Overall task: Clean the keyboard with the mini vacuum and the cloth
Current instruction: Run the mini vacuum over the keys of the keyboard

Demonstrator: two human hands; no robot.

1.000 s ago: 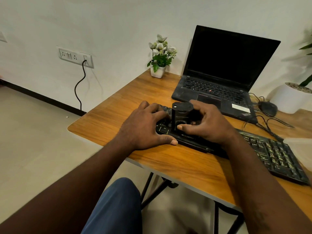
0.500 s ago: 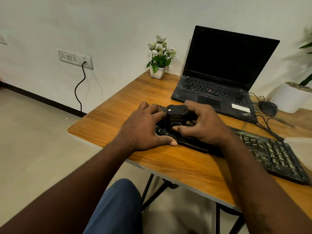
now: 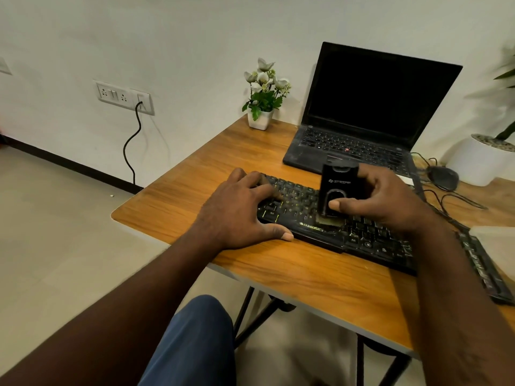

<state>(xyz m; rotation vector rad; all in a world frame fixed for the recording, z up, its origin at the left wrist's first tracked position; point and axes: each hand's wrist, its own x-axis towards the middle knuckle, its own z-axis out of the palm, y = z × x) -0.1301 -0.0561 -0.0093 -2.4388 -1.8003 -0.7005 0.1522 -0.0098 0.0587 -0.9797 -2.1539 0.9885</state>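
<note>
1. A wall socket (image 3: 124,97) sits on the white wall at far left, and a black cable (image 3: 131,146) hangs from it to the floor.
2. The left hand (image 3: 239,210) lies flat, fingers spread over the left end of the keyboard (image 3: 370,240). Its thumb rests on the wooden table (image 3: 306,277), just beside the keyboard's front edge.
3. A small white pot of white flowers (image 3: 263,96) stands at the table's far edge, by the wall.
4. The black keyboard lies slantwise across the table, its right end nearer the viewer.
5. The mini vacuum (image 3: 335,188), black and upright, has its lower end touching the keys near the keyboard's middle.
6. The right hand (image 3: 387,201) grips the vacuum, thumb across its front and fingers curled behind.
7. An open laptop (image 3: 370,107) with a dark screen stands behind the keyboard.
8. A black mouse (image 3: 443,176) and a white planter (image 3: 479,162) sit at far right.
</note>
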